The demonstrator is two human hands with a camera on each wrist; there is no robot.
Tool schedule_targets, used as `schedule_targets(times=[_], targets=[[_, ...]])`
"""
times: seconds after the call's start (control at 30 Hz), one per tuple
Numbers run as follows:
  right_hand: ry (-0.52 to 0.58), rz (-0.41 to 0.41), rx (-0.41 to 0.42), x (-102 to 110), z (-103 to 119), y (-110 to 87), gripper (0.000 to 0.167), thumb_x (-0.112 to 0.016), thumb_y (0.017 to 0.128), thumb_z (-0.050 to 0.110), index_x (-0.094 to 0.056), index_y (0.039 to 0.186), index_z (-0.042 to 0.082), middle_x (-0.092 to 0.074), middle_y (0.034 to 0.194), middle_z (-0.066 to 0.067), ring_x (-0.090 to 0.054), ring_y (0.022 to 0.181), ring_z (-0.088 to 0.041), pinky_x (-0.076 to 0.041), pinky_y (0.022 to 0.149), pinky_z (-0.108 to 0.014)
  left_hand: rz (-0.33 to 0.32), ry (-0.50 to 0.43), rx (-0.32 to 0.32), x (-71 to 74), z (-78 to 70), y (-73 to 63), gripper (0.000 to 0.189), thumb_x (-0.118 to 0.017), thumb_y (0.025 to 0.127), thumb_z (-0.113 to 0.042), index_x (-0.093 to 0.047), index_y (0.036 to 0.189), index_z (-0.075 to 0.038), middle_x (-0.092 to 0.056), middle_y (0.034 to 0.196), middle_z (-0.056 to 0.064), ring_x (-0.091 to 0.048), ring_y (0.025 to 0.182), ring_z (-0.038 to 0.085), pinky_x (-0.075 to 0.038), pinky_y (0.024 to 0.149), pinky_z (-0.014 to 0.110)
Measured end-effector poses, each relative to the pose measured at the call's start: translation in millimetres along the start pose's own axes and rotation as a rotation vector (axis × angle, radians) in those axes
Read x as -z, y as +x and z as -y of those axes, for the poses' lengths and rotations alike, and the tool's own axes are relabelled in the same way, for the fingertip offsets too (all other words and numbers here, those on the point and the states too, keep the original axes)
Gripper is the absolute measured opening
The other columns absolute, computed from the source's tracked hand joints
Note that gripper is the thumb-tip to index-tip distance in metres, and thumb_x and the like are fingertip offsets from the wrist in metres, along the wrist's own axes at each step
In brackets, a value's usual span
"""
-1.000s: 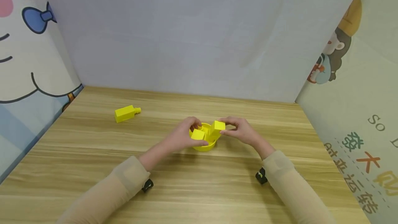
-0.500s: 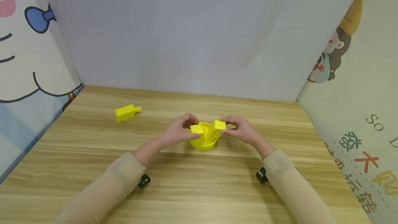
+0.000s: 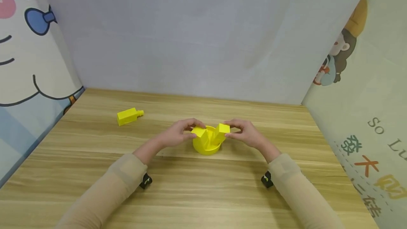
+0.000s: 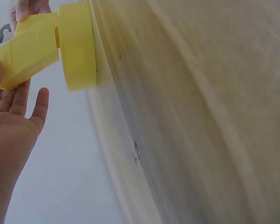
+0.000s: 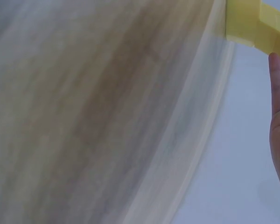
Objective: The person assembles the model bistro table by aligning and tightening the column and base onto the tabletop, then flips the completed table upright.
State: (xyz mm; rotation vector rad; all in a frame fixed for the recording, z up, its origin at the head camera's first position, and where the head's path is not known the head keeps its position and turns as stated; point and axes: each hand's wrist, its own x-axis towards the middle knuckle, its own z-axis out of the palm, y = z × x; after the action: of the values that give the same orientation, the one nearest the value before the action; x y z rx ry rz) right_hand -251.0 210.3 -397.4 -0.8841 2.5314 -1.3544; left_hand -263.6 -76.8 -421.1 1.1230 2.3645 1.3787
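A round, shallow yellow dish (image 3: 207,150) stands mid-table between both hands. Two yellow square-bodied blocks rise from it, leaning apart in a V, their lower ends hidden inside its wall. My left hand (image 3: 173,135) pinches the upper end of the left block (image 3: 199,131) between thumb and fingers. That left block (image 4: 30,56) slants out past the dish rim in the left wrist view. On the other side, my right hand (image 3: 246,135) grips the right block (image 3: 224,129) near its top. The right wrist view catches only part of the dish (image 5: 241,21) and the right hand's fingers (image 5: 278,86).
Farther back on the left, a yellow bottle-shaped piece (image 3: 128,116) with a narrow neck lies on its side on the wooden table (image 3: 203,193). A pale cloth (image 3: 190,38) hangs behind the table, with printed cloths at both sides.
My left hand has drawn back leftward from around the dish and now pinches the left block's top. That block has tilted left, over the rim. The right hand has stayed on its block.
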Motion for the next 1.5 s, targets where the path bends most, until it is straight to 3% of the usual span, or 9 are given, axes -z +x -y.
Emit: schedule_targets(times=[0.1, 0.17, 0.4, 0.53, 0.7, 1.0, 1.33, 1.43, 1.5], targets=[[0.006, 0.004, 0.004, -0.3, -1.0, 0.5, 0.041, -0.066, 0.087, 0.004, -0.057, 0.125, -0.005, -0.060, 0.119, -0.021, -0.056, 0.111, -0.034, -0.053, 0.086, -0.030, -0.010, -0.005, 0.000, -1.0, -0.2, -0.9, 0.039, -0.060, 0.092, -0.011, -0.051, 0.130, -0.007, -0.053, 0.134, 0.008, -0.047, 0.123, 0.025, -0.040, 0.103, 0.046], [0.008, 0.004, 0.000, 0.0, -0.7, 0.1, 0.041, -0.066, 0.087, 0.005, -0.057, 0.126, -0.004, -0.060, 0.120, -0.020, -0.056, 0.112, -0.034, -0.053, 0.086, -0.030, -0.038, 0.007, 0.035, -3.3, -2.2, -1.0, 0.046, -0.064, 0.090, -0.018, -0.049, 0.132, -0.007, -0.052, 0.134, 0.009, -0.047, 0.123, 0.026, -0.041, 0.102, 0.046], [0.009, 0.002, 0.006, 1.1, 1.3, -1.2, 0.041, -0.066, 0.087, 0.004, -0.056, 0.126, -0.005, -0.059, 0.120, -0.021, -0.055, 0.111, -0.035, -0.052, 0.087, -0.032, -0.200, 0.023, 0.282, -19.0, -11.6, -0.3, 0.076, -0.078, 0.074, -0.044, -0.047, 0.134, -0.008, -0.055, 0.124, 0.006, -0.054, 0.109, 0.022, -0.049, 0.092, 0.038], [0.012, 0.000, 0.004, 1.2, 2.3, -2.0, 0.041, -0.065, 0.087, 0.004, -0.056, 0.126, -0.005, -0.058, 0.121, -0.021, -0.055, 0.112, -0.035, -0.052, 0.088, -0.034, -0.272, -0.013, 0.337, -26.9, -14.2, 1.3, 0.070, -0.081, 0.070, -0.043, -0.052, 0.124, -0.008, -0.059, 0.114, 0.004, -0.056, 0.102, 0.021, -0.052, 0.083, 0.033], [-0.016, -0.001, 0.008, 0.8, 5.5, -2.1, 0.041, -0.065, 0.087, 0.004, -0.056, 0.126, -0.005, -0.059, 0.120, -0.021, -0.056, 0.112, -0.035, -0.053, 0.087, -0.032, -0.298, -0.018, 0.338, -28.7, -10.8, 2.7, 0.057, -0.080, 0.074, -0.037, -0.055, 0.117, -0.009, -0.060, 0.110, 0.005, -0.057, 0.097, 0.021, -0.053, 0.078, 0.029], [-0.032, 0.005, 0.016, 0.7, 8.4, -1.8, 0.041, -0.065, 0.087, 0.004, -0.056, 0.126, -0.005, -0.059, 0.119, -0.021, -0.056, 0.111, -0.035, -0.053, 0.086, -0.035, -0.208, -0.034, 0.285, -17.5, -6.6, 6.8, 0.052, -0.078, 0.078, -0.028, -0.055, 0.120, -0.007, -0.061, 0.115, 0.006, -0.059, 0.099, 0.018, -0.052, 0.085, 0.030], [-0.013, 0.012, 0.021, 0.5, -1.1, 0.1, 0.041, -0.065, 0.087, 0.004, -0.055, 0.127, -0.005, -0.059, 0.120, -0.021, -0.055, 0.112, -0.036, -0.053, 0.086, -0.032, 0.056, -0.078, 0.128, -6.9, -5.4, 14.7, 0.042, -0.060, 0.093, -0.014, -0.048, 0.132, -0.003, -0.056, 0.128, 0.012, -0.056, 0.115, 0.024, -0.047, 0.096, 0.035], [-0.007, 0.013, 0.024, 0.2, -2.5, 0.8, 0.041, -0.065, 0.087, 0.004, -0.055, 0.127, -0.005, -0.059, 0.120, -0.021, -0.055, 0.112, -0.036, -0.053, 0.087, -0.032, 0.077, -0.096, 0.131, -7.4, -5.0, 15.6, 0.042, -0.057, 0.094, -0.013, -0.047, 0.134, -0.003, -0.055, 0.130, 0.013, -0.054, 0.117, 0.025, -0.046, 0.097, 0.037], [-0.004, 0.012, 0.024, 0.0, -2.7, 1.1, 0.041, -0.065, 0.087, 0.004, -0.055, 0.126, -0.005, -0.059, 0.121, -0.021, -0.055, 0.112, -0.035, -0.053, 0.086, -0.032, 0.054, -0.091, 0.147, -8.9, -5.8, 14.9, 0.047, -0.059, 0.093, -0.016, -0.044, 0.136, -0.006, -0.052, 0.134, 0.011, -0.052, 0.120, 0.026, -0.045, 0.099, 0.038]])
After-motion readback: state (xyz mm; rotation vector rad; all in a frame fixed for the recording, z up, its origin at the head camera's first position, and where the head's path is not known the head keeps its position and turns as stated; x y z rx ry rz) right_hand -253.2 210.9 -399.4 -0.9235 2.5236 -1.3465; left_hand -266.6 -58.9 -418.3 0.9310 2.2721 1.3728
